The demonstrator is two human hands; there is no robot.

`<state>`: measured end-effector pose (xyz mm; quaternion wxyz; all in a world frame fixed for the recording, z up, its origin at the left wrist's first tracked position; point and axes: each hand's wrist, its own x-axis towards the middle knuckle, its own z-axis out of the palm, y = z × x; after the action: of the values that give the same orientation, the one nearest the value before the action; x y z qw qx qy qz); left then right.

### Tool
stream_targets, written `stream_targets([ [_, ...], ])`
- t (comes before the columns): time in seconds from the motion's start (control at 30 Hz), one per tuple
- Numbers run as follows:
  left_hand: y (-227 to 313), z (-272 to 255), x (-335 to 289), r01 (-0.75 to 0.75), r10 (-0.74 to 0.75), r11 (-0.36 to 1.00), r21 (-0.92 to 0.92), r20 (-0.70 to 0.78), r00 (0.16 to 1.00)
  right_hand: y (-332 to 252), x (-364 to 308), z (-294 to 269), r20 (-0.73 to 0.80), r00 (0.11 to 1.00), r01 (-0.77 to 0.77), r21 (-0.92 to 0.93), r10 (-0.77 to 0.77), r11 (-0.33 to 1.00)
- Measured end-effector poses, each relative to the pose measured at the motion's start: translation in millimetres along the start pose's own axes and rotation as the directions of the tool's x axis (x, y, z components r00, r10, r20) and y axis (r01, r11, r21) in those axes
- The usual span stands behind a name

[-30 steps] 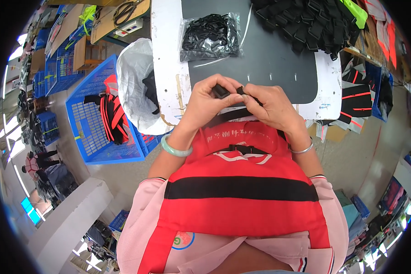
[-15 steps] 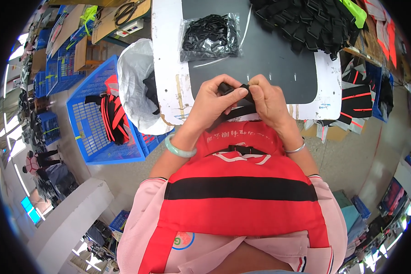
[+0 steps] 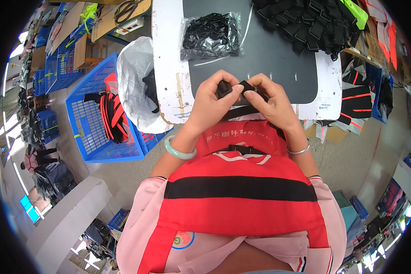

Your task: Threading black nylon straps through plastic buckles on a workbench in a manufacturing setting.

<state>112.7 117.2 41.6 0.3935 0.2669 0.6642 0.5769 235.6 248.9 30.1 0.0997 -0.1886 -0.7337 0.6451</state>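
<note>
At the white-edged table (image 3: 326, 84), the left hand (image 3: 213, 99) grips a black piece (image 3: 223, 90) (form unclear) in curled fingers, the right hand (image 3: 273, 99) pinching a squarish black end (image 3: 245, 86) nearby.

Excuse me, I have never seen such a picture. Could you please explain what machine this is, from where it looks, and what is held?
There is no robot here: these are a person's own bare hands. A wide fisheye camera on the head looks down, so edges bend and the red apron fills the lower middle.

The left hand holds a small black piece; the right hand pinches another black piece. Whether they are joined is hard to tell.

On the white-edged table lie a clear bag of small black parts and a pile of black straps with buckles.
</note>
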Motion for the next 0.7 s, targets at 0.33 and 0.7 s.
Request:
stream_targets([
  [0.33,-6,3,3,-0.100,0.107,0.980,-0.170,0.032,0.994,-9,-1,11,0.252,0.931,-0.354,0.455,0.263,0.817],
  [0.7,-1,5,5,-0.459,0.443,0.803,0.381,0.136,0.886,-18,-5,11,0.258,0.953,-0.272,0.503,0.158,0.820],
])
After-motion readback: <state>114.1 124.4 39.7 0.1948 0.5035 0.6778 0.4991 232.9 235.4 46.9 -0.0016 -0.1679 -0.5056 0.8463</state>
